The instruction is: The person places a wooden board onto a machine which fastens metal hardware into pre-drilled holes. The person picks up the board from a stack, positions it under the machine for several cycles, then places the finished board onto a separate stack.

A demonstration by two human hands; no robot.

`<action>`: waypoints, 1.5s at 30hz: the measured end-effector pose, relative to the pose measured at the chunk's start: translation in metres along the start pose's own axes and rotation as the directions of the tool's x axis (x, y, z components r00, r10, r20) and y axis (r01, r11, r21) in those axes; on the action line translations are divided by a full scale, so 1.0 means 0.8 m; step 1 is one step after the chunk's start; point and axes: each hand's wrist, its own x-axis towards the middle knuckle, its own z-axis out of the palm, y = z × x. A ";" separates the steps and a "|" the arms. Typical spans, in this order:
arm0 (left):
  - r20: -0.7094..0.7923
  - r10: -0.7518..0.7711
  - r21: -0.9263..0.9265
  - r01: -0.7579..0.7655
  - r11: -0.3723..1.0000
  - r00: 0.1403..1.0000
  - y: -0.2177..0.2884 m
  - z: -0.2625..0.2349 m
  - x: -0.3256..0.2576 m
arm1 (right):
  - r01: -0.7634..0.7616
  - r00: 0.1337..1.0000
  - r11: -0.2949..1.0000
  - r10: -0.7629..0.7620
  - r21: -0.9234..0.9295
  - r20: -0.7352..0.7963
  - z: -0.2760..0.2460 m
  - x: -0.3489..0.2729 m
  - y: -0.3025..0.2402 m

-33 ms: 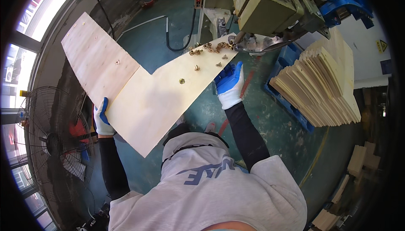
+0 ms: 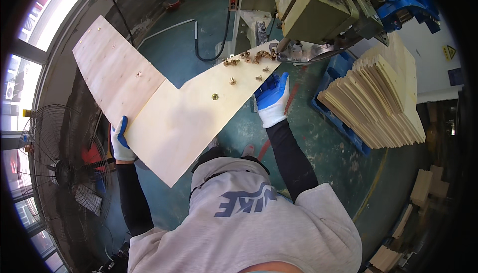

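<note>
A pale plywood panel (image 2: 172, 138) lies in front of me, its far right end under the head of a green machine (image 2: 318, 16). A pinker plywood section (image 2: 117, 68) meets it along a straight seam; whether they are joined I cannot tell. My left hand (image 2: 122, 141), in a white and blue glove, grips the near left edge, thumb on top. Below the right edge is my right hand (image 2: 273, 101), gloved alike, palm up, thumb stretched away, fingers partly hidden beneath the wood. Several small brass-coloured metal fasteners (image 2: 232, 80) lie loose on the pale panel, mostly clustered near the machine.
To the right, a tall stack of cut plywood panels (image 2: 373, 101) stands on a blue pallet (image 2: 343, 123). A wire-caged fan (image 2: 62, 171) is at my left. Wood offcuts (image 2: 422, 188) lie at the far right. A black cable (image 2: 211, 58) hangs behind the panel.
Almost nothing differs. The right hand has shifted very slightly to the right; the panel and fasteners look the same.
</note>
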 end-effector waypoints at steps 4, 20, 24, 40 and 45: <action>0.069 -0.098 -0.031 0.100 0.995 0.993 0.028 -0.017 0.025 | 0.058 0.998 0.996 -0.060 0.061 0.025 -0.002 0.029 0.007; 0.010 -0.007 -0.010 0.007 1.000 1.000 0.025 -0.072 0.058 | 0.189 0.982 0.948 -0.176 0.256 -0.072 0.001 0.104 0.062; -0.013 -0.014 -0.009 0.014 1.000 1.000 0.005 -0.101 0.052 | 0.217 0.970 0.940 -0.178 0.262 -0.165 -0.003 0.104 0.061; -0.068 0.016 0.005 -0.016 1.000 0.998 -0.034 -0.102 0.030 | 0.012 0.992 0.800 -0.084 0.599 0.092 0.043 0.112 0.014; -0.059 -0.028 -0.058 0.024 0.998 0.998 -0.049 -0.134 0.037 | -0.065 0.974 0.806 -0.078 0.589 0.214 0.018 0.124 0.024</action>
